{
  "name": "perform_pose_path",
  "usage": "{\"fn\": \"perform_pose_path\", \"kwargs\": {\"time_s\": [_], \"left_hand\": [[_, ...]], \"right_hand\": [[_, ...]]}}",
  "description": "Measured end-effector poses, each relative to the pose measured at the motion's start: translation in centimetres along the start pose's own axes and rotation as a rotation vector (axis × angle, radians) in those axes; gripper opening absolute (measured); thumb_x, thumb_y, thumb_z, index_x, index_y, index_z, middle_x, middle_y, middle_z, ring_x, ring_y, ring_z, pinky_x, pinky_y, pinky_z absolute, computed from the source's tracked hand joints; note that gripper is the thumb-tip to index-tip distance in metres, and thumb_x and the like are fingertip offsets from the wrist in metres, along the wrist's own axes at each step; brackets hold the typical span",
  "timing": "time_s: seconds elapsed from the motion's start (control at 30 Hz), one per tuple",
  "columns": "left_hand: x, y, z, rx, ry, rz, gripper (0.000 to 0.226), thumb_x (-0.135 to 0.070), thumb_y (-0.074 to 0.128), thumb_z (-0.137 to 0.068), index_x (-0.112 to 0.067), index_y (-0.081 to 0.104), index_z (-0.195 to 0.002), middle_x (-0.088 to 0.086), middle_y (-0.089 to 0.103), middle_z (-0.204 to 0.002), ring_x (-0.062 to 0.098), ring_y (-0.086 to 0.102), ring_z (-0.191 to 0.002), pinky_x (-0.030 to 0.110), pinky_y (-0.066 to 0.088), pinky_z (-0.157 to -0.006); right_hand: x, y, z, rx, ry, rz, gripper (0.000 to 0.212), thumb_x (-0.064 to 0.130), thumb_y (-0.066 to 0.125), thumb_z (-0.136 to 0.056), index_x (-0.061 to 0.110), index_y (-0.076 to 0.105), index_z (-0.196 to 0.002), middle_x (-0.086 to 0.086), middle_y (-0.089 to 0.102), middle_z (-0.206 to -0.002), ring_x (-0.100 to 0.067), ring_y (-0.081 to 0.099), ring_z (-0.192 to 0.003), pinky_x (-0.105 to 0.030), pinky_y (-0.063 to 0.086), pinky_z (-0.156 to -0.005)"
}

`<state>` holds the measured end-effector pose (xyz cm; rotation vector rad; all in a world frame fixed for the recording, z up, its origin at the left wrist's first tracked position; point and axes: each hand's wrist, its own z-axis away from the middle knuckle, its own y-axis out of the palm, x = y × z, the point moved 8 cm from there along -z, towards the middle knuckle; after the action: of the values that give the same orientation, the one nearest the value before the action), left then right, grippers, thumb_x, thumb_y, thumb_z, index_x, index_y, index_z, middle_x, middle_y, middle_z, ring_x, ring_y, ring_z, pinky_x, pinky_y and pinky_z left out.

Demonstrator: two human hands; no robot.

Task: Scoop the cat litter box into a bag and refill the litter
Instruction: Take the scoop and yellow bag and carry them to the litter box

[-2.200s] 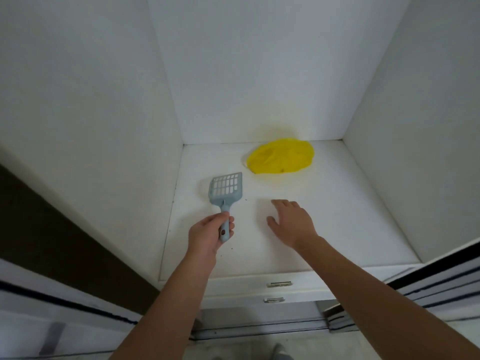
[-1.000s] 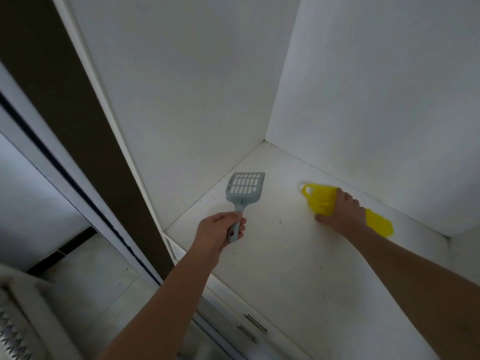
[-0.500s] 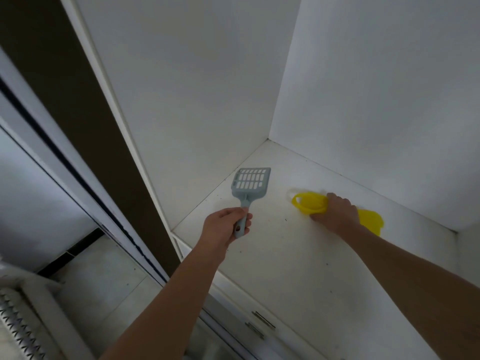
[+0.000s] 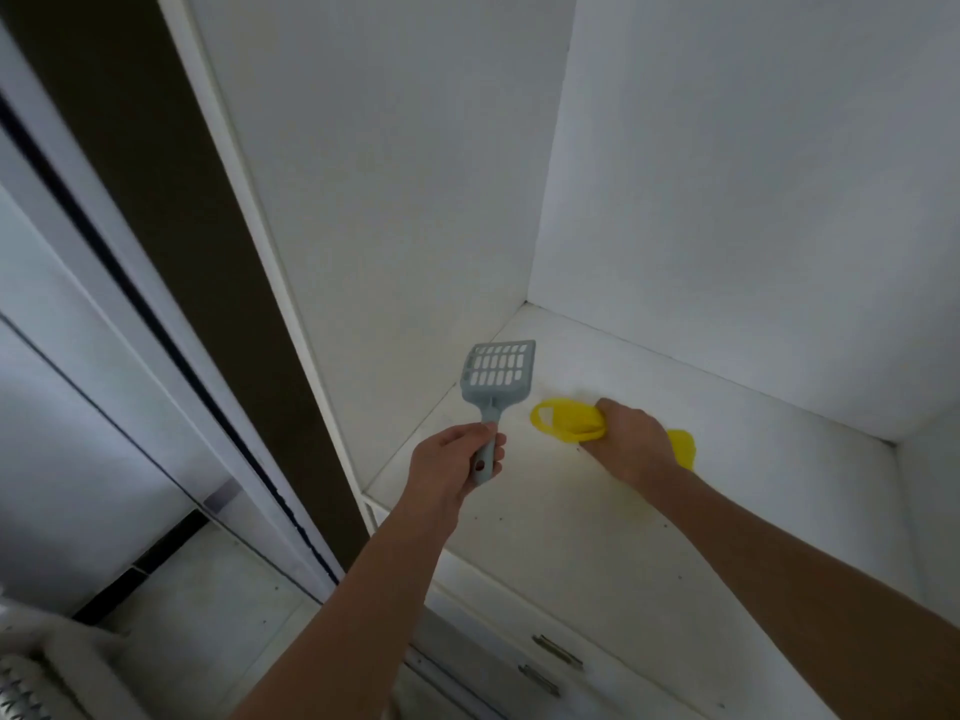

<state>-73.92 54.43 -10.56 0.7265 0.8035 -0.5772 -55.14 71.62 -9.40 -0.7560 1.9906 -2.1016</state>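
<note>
White cabinet shelf [image 4: 597,543], pale floor [image 4: 208,615]

Shelf [image 4: 597,537] front open; left wall [image 4: 405,226] just beside scoop [image 4: 498,376]; back wall [image 4: 753,226] near behind bag [image 4: 566,420].

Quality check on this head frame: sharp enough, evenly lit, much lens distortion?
Head view: dim, flat light, no glare; the scoop and yellow bag are sharp enough to read; the wide-angle lens makes the cupboard frame lean steeply; the lower left corner is soft and too blurred to identify.
</note>
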Motion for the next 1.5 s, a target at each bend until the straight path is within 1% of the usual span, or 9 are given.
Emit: {"fn": "perform_pose_path", "kwargs": {"time_s": [0.23,0.37,0.47,0.57,0.73,0.87,1.13,1.3,1.5], "left_hand": [[-2.7,2.0,-1.2,0.128,0.034,-0.110,0.016,-0.011,0.072,-0.090,0.001,0.071,-0.102,0.014,0.077,-0.091,0.016,0.070,-0.073,0.027,0.059,-0.066],[-3.6,3.1,-2.8,0.197,0.104,-0.240,0.010,-0.012,0.075,-0.088,-0.004,0.074,-0.094,0.011,0.078,-0.086,0.018,0.071,-0.074,0.032,0.059,-0.068],[-4.1,3.8,-3.9,0.237,0.200,-0.412,0.004,-0.011,0.075,-0.087,-0.007,0.075,-0.085,0.007,0.077,-0.077,0.016,0.070,-0.067,0.037,0.058,-0.068],[-4.1,4.6,-4.7,0.308,0.291,-0.593,0.008,-0.011,0.076,-0.083,-0.011,0.072,-0.076,0.005,0.074,-0.067,0.017,0.069,-0.059,0.032,0.052,-0.059],[-3.3,7.2,-4.0,0.436,0.482,-0.989,0.012,-0.024,0.076,-0.083,-0.019,0.068,-0.077,-0.006,0.072,-0.071,0.013,0.070,-0.066,0.029,0.053,-0.064],[-2.3,10.3,-0.2,0.580,0.736,-1.168,0.009,-0.024,0.073,-0.084,-0.018,0.068,-0.080,-0.006,0.069,-0.073,0.015,0.061,-0.068,0.026,0.038,-0.061],[4.7,15.6,8.9,0.954,1.008,-1.251,0.018,-0.024,0.071,-0.086,-0.014,0.062,-0.075,0.000,0.065,-0.067,0.024,0.060,-0.063,0.037,0.049,-0.059],[10.1,18.3,16.9,1.193,1.189,-1.278,0.019,-0.023,0.070,-0.086,-0.013,0.059,-0.073,0.003,0.060,-0.063,0.024,0.049,-0.056,0.029,0.034,-0.053],[16.4,19.4,24.4,1.431,1.304,-1.342,0.023,-0.024,0.061,-0.093,-0.014,0.051,-0.076,-0.001,0.052,-0.063,0.018,0.044,-0.055,0.027,0.026,-0.049]], "right_hand": [[0.6,-3.0,2.3,-0.082,0.053,0.071,0.034,0.042,0.063,-0.085,0.017,0.054,-0.104,-0.009,0.069,-0.097,-0.035,0.065,-0.093,-0.033,0.039,-0.066],[-0.7,-4.1,4.2,-0.126,0.177,0.090,0.031,0.044,0.062,-0.085,0.019,0.052,-0.099,-0.008,0.068,-0.092,-0.035,0.065,-0.089,-0.033,0.038,-0.064],[-1.6,-4.7,6.3,-0.152,0.306,0.060,0.027,0.043,0.062,-0.084,0.021,0.047,-0.091,-0.007,0.068,-0.086,-0.035,0.064,-0.084,-0.033,0.038,-0.062],[-1.4,-4.8,8.6,-0.171,0.405,0.091,0.028,0.044,0.061,-0.084,0.020,0.049,-0.092,-0.007,0.068,-0.087,-0.035,0.065,-0.084,-0.033,0.040,-0.062],[-0.4,-5.4,14.0,-0.215,0.535,0.173,0.036,0.053,0.059,-0.086,0.019,0.053,-0.098,-0.006,0.069,-0.089,-0.034,0.066,-0.086,-0.035,0.043,-0.065],[-0.5,-5.8,20.3,-0.229,0.653,0.233,0.040,0.057,0.057,-0.085,0.020,0.052,-0.098,-0.005,0.070,-0.089,-0.035,0.067,-0.085,-0.034,0.039,-0.063],[-3.0,-6.6,33.8,-0.231,0.917,0.212,0.037,0.060,0.052,-0.087,0.024,0.044,-0.089,-0.001,0.068,-0.084,-0.031,0.067,-0.080,-0.034,0.045,-0.062],[-4.0,-6.2,43.1,-0.232,1.042,0.233,0.040,0.062,0.050,-0.087,0.023,0.052,-0.099,-0.001,0.069,-0.089,-0.030,0.068,-0.086,-0.033,0.049,-0.068],[-4.3,-4.6,54.5,-0.248,1.220,0.216,0.040,0.060,0.053,-0.086,0.023,0.054,-0.101,-0.003,0.071,-0.094,-0.033,0.068,-0.089,-0.036,0.052,-0.070]]}}
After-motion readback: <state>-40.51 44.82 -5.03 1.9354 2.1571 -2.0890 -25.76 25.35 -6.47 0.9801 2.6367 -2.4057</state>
